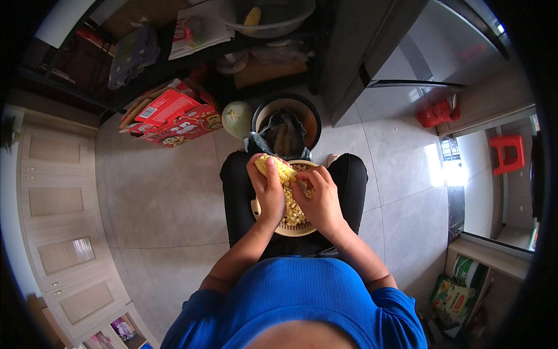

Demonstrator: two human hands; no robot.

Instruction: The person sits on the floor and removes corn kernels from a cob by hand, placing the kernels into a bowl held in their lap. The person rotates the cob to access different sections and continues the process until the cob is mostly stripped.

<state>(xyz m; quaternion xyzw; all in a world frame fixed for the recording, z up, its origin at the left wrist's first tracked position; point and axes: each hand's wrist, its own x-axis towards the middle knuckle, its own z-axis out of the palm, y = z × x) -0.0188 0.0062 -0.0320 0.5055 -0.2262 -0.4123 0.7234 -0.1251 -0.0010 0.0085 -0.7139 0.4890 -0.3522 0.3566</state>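
An ear of yellow corn [276, 167] is gripped in my left hand [269, 198], whose thumb lies along its side. At the cob's right end, the fingers of my right hand [321, 202] are bent and pressed against the kernels. Below both hands a round cream-coloured basket [290, 232] with a slotted wall rests on my lap. Loose corn kernels [295, 214] lie inside it, partly hidden by my hands.
Beyond my knees stands a bin [314, 119] lined with a dark bag. Beside it are a pale green melon [238, 119] and red cartons [174, 119]. A clear bowl [273, 28] with another ear of corn [253, 16] sits on the shelf. A red stool [507, 155] is at right.
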